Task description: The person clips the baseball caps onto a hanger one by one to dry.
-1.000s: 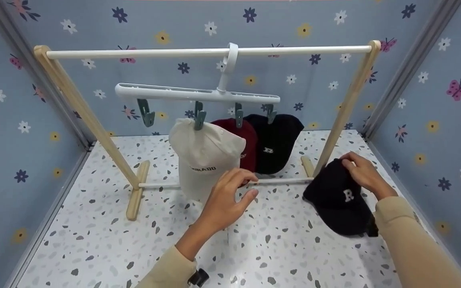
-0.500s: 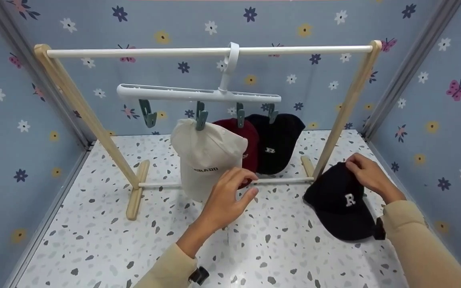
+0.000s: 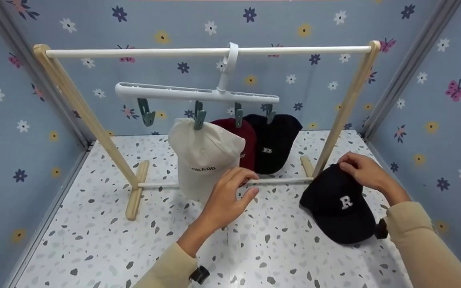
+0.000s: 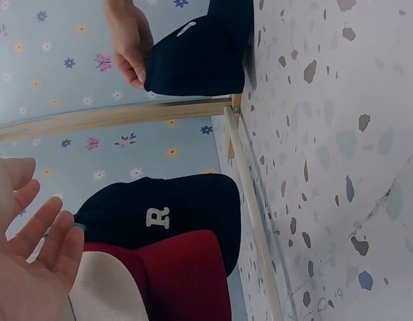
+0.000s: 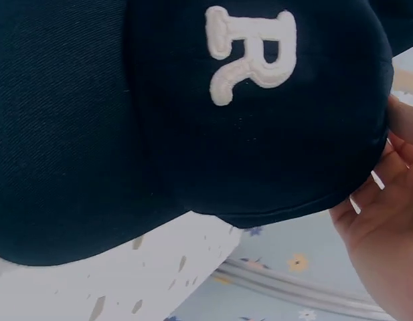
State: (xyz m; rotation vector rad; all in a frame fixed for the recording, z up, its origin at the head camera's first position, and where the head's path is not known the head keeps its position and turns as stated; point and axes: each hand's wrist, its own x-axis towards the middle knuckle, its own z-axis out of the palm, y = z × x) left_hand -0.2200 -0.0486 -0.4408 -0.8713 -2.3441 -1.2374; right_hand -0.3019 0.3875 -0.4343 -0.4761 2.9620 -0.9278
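My right hand [image 3: 360,172] pinches the crown of a dark baseball cap [image 3: 330,196] with a white R on its front, at the right foot of the rack. In the right wrist view the thumb and fingers grip the cap [image 5: 260,147] at its crown end. My left hand [image 3: 228,196] holds nothing, its fingers loosely bent, in front of the hanging caps. Close by it, a white cap [image 3: 202,160] hangs from a green clip [image 3: 200,116]. Behind that hang a maroon cap [image 3: 247,140] and a second dark cap [image 3: 278,140] with an R, each under a clip.
A white clip hanger [image 3: 166,93] is hooked on the rack's white top bar [image 3: 134,53]. Its leftmost green clip [image 3: 146,113] bears no cap. Wooden posts [image 3: 346,108] and a low white bar [image 3: 282,181] frame the speckled floor [image 3: 262,248]. Flowered walls stand around.
The right hand has turned slightly with the dark cap, whose brim has shifted a little toward me. The left hand stays in place. The hanging caps look almost unmoved.
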